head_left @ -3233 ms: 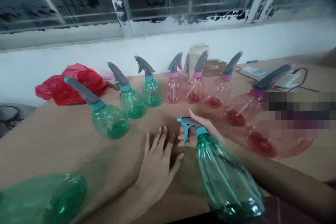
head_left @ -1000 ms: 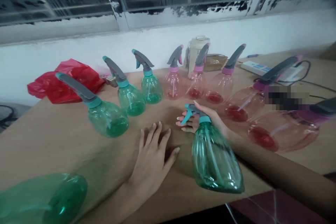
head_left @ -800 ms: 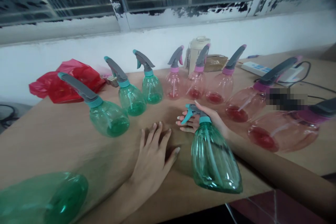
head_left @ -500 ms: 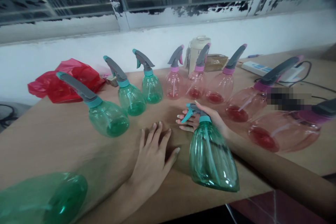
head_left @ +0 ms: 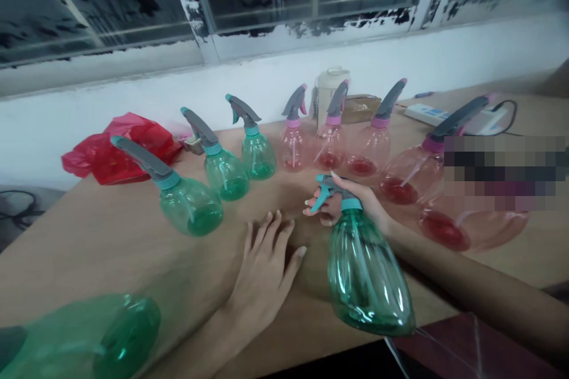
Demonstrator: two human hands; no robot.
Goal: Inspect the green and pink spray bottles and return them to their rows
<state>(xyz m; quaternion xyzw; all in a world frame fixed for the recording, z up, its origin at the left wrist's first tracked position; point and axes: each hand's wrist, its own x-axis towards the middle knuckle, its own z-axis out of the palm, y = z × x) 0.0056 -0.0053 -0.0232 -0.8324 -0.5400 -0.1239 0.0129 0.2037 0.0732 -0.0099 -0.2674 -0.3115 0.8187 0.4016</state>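
My right hand (head_left: 351,201) is wrapped round the neck and trigger of a green spray bottle (head_left: 364,275), which is tilted with its base toward me above the table's near edge. My left hand (head_left: 265,269) lies flat on the wooden table (head_left: 89,243) with fingers spread, just left of that bottle. Three more green spray bottles (head_left: 191,204) stand in an arc to the left. Several pink spray bottles (head_left: 331,151) with red liquid at the bottom curve round to the right.
Another green bottle (head_left: 89,340) lies at the near left corner. A red plastic bag (head_left: 120,148) sits at the back left, a cream jug (head_left: 328,92) and a cardboard box (head_left: 362,108) at the back, a power strip (head_left: 435,113) with cable at the right. A window wall runs behind.
The held green bottle has shifted slightly, and its base has swung a little lower and toward me. My left hand has stayed flat on the table.
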